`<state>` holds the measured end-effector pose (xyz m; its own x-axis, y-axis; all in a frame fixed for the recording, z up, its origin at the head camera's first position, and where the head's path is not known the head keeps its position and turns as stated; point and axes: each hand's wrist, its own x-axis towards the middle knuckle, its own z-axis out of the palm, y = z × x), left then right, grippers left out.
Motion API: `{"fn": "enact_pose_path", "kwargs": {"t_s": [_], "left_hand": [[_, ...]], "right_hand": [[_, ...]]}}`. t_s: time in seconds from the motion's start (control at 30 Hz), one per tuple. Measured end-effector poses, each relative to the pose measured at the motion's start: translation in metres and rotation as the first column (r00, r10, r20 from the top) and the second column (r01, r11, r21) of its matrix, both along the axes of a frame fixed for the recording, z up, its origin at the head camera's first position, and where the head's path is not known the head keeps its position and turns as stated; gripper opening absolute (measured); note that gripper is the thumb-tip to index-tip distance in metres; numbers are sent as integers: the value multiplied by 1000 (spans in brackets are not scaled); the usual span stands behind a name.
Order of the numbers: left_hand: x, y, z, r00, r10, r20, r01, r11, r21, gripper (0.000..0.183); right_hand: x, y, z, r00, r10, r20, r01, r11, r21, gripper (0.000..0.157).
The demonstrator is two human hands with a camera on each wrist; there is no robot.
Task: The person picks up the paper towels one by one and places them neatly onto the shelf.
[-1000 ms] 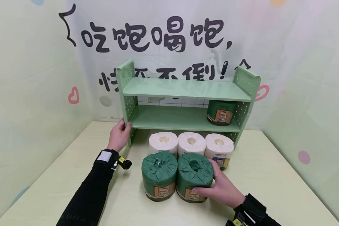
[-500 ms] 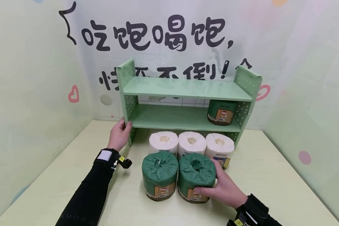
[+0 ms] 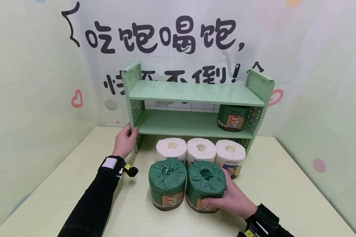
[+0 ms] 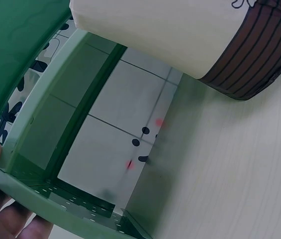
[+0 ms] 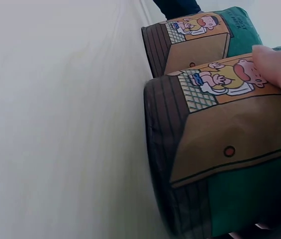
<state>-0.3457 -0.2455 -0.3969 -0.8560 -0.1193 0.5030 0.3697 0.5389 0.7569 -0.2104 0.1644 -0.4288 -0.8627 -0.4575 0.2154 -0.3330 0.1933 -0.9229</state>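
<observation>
My left hand grips the left side panel of a light green two-tier shelf. In the left wrist view its thumb lies on the near side and its fingers curl round behind the panel. With my right hand I hold a toilet roll in green paper by its right side, thumb across the printed front. A second green-wrapped toilet roll stands upright close to its left. Behind these two is a row of 3 white-wrapped toilet rolls, partly hidden by the green ones.
Another green-wrapped toilet roll stands at the right end of the shelf's lower board. The upper board runs above it. A pale wooden table carries everything, with printed cloth walls at the back and sides.
</observation>
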Motion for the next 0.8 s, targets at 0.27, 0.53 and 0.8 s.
{"fn": "enact_pose_path", "kwargs": {"t_s": [0.27,0.53,0.8], "left_hand": [[1,0,1,1000,11,7,-11,1000,12,39],[-1,0,0,1000,8,10,-8,1000,15,40],[-2,0,-1,1000,13,9,-14,1000,17,38]], "right_hand": [[3,-1,3,997,-69,-34,70,997,15,101],[4,5,8,992,-65,-109,67,998,20,94],[4,10,17,994,-42,-105,41,999,-8,94]]}}
